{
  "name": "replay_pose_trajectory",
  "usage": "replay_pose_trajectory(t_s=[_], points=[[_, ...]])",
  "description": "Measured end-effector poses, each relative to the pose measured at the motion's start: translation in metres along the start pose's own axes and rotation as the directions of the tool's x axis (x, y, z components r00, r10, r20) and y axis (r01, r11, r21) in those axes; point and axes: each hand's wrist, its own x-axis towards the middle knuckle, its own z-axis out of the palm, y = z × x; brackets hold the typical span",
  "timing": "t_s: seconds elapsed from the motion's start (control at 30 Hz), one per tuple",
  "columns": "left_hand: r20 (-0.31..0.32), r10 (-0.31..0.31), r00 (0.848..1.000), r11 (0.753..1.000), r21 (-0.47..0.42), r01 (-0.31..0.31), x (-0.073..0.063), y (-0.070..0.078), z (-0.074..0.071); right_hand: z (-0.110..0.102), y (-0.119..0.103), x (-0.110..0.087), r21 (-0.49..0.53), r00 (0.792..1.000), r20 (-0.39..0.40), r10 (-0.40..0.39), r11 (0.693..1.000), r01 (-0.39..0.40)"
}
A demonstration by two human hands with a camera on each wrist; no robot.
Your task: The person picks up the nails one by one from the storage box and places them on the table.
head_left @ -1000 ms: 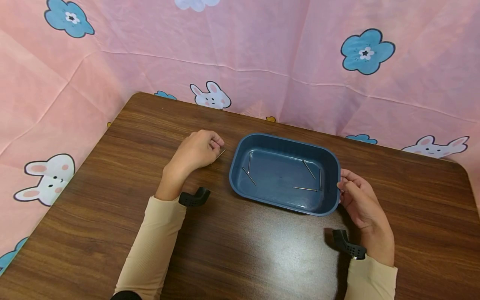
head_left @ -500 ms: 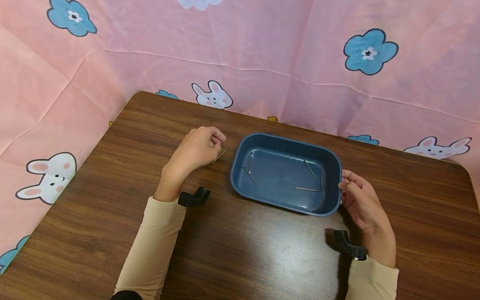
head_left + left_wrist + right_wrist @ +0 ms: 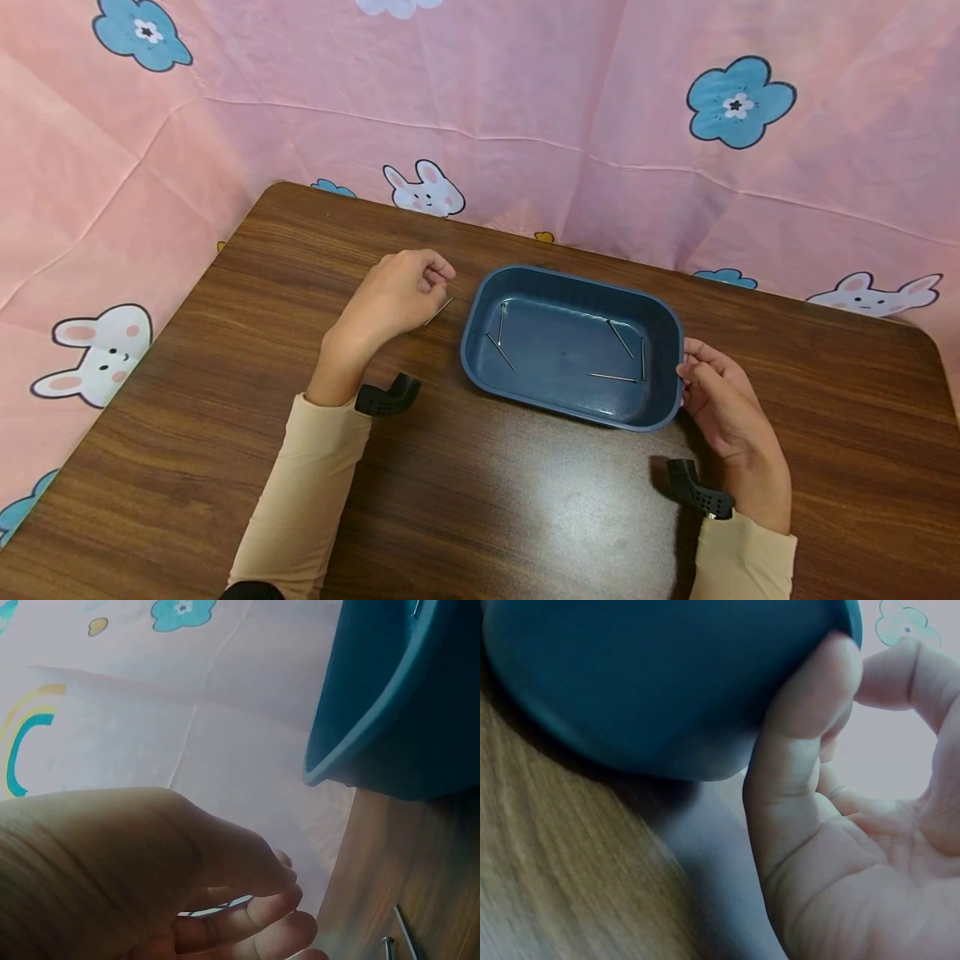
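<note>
Left hand [image 3: 393, 296]: Poised low over the wood-grain bench [image 3: 450, 500], fingers loosely bent, with nothing visible in their grasp; the fingertips stand apart from the wall of a blue tray [image 3: 562, 354] to their right.
Right hand [image 3: 723, 400]: Clamped on the tray's right end, thumb and fingers pinching the rim. The two hands are well apart, with the tray between them.
Tray: Rectangular with rounded corners, it sits open side up on the bench, in front of the far edge.
Loose nails [image 3: 407, 930]: Two thin metal nails lie close together on the bench, just beside the left hand's fingertips, between that hand and the tray; whether they touch each other cannot be told.
Nails in the tray: Five rest on its floor. A left pair [image 3: 500, 352] lies near the left end, and a right group [image 3: 619, 340] of three lies toward the end held by the right hand.
Wrists: Beige sleeves [image 3: 300, 492] reach both wrists, each of which carries a black bracket [image 3: 387, 395].
Backdrop: Pink cloth [image 3: 525, 92] printed with white rabbits and blue flowers hangs behind the bench.
</note>
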Motion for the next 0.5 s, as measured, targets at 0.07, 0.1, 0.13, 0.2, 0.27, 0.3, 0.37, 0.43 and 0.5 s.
replay_pose_trajectory(t_s=[0.07,0.1,0.13,0.2,0.27,0.3,0.37,0.43,0.5], points=[[-0.003,0.003,1.0,1.0,0.002,-0.003,-0.0008,0.0013,-0.0001,0.0001,-0.0001,0.0,-0.002,1.0,-0.004,0.004,1.0,-0.004],[-0.006,0.006,1.0,1.0,0.002,-0.006,-0.0011,0.0021,-0.0002,0.0001,-0.0002,0.0,-0.006,1.0,-0.007,0.007,1.0,-0.007],[-0.008,0.006,1.0,1.0,0.002,-0.006,-0.0014,0.0027,-0.0004,0.0,-0.0002,0.0,-0.01,1.0,-0.01,0.009,1.0,-0.009],[-0.012,0.008,1.0,1.0,-0.001,-0.008,-0.0019,0.004,-0.0006,-0.0002,-0.0001,0.0002,-0.019,1.0,-0.014,0.013,1.0,-0.014],[-0.016,0.01,1.0,1.0,-0.004,-0.01,-0.0021,0.0055,-0.0011,-0.0006,-0.0001,0.0002,-0.026,1.0,-0.016,0.018,1.0,-0.018],[-0.017,0.009,1.0,1.0,-0.006,-0.009,-0.0024,0.0062,-0.0013,-0.0007,-0.0001,0.0001,-0.028,1.0,-0.018,0.019,0.999,-0.02],[-0.018,0.011,1.0,1.0,-0.011,-0.011,-0.0027,0.0077,-0.0018,-0.001,-0.0001,-0.0001,-0.031,1.0,-0.02,0.023,0.999,-0.024],[-0.015,0.01,1.0,1.0,-0.015,-0.01,-0.0033,0.0091,-0.0022,-0.0012,-0.0001,-0.0003,-0.036,0.999,-0.021,0.025,0.999,-0.026],[-0.014,0.01,1.0,1.0,-0.02,-0.011,-0.0043,0.0104,-0.0021,-0.0009,-0.0002,-0.0003,-0.037,0.999,-0.022,0.024,0.999,-0.025]])
